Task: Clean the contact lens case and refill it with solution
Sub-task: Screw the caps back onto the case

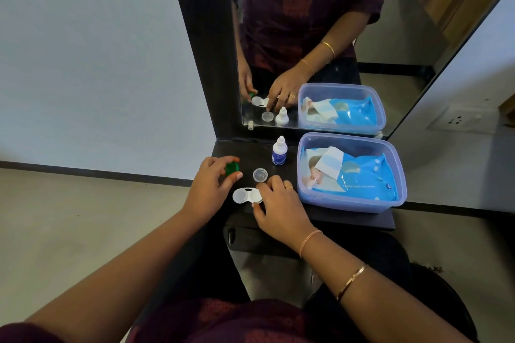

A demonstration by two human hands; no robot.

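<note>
Dark wood makes up the narrow shelf (348, 218) that everything sits on, with a mirror (390, 36) standing at its far edge and a pale wall to the left.

Seen from the head camera, the main risk is, I think, the contact lens case (245, 195) tipping or sliding. It lies near the shelf's near edge and the right hand (281, 203) pins it only by its right end, fingers curled over that half. A push from the other side could flip it off the edge. The left hand (211, 184) grips the green cap (232, 168) between thumb and fingertips, lifted just to the far left of the case. If the pinch slackens, the cap can roll off the left side, which is close by. The clear cap (260, 175) lies loose just beyond the case and could be knocked by the right knuckles. The solution bottle (279, 153) stands upright farther back and looks narrow and easy to topple on a reach. To the right a plastic tub (348, 205) holds a blue wipes pack (362, 175).

The case is translucent white, two round wells joined by a bridge with a dark oval mark. Its left well is uncovered and faces up; the right one is hidden under the fingers. Whether any liquid is inside, I cannot tell.
</note>
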